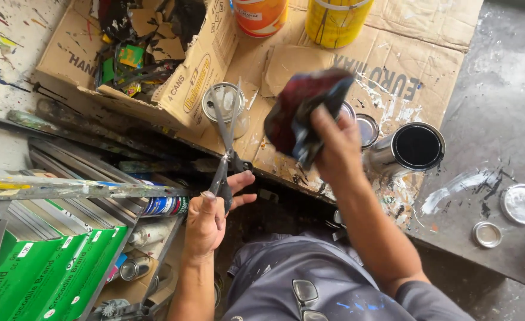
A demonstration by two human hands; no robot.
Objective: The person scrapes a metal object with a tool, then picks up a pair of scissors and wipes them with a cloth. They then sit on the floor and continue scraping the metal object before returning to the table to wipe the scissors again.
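Our left hand (pixel 210 219) grips scissors (pixel 225 148), blades parted, pointing up over the cardboard sheet (pixel 393 65). Our right hand (pixel 334 142) pinches a dark red-and-blue rag (pixel 295 110), raised just right of the blades.

An open tin (pixel 416 147) of dark paint stands on flattened cardboard (pixel 393 71); two loose lids (pixel 524 204) lie on the stained floor, green boxes (pixel 42 267) stacked at left.

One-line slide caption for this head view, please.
Left hand holds open scissors, right hand grips a paint-stained rag, above flattened cardboard bearing an open tin.
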